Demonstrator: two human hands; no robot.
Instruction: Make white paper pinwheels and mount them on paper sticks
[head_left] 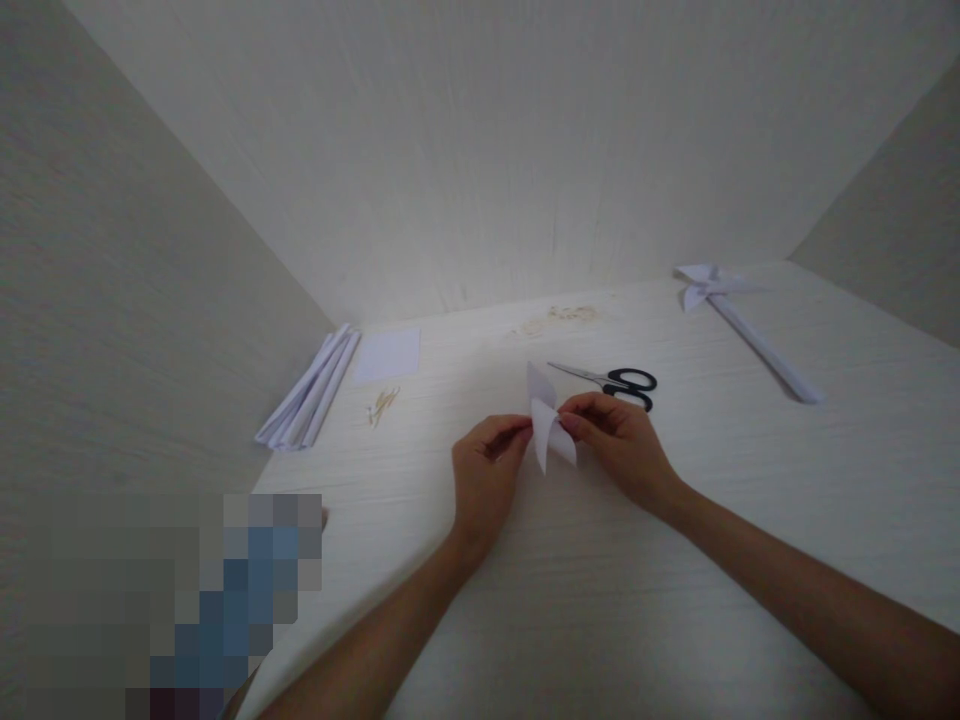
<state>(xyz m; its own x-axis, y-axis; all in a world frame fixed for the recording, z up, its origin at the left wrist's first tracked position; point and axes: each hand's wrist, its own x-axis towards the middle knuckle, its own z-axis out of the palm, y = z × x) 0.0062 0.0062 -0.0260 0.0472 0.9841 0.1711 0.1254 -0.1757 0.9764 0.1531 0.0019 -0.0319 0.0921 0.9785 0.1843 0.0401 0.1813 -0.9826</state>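
Both forearms reach in over the white table (750,480). Left hand (487,475) and right hand (619,445), fingertips pinched shut, hold a folded white paper piece (547,425) between them, above the tabletop. Black-handled scissors (619,382) lie just behind; a paper pinwheel (731,315) well right.

folded paper (549,425) held mid-table (675,620) | scissors (611,381) just behind | rolled sheets (307,395) far left | pinwheel (739,325) far right
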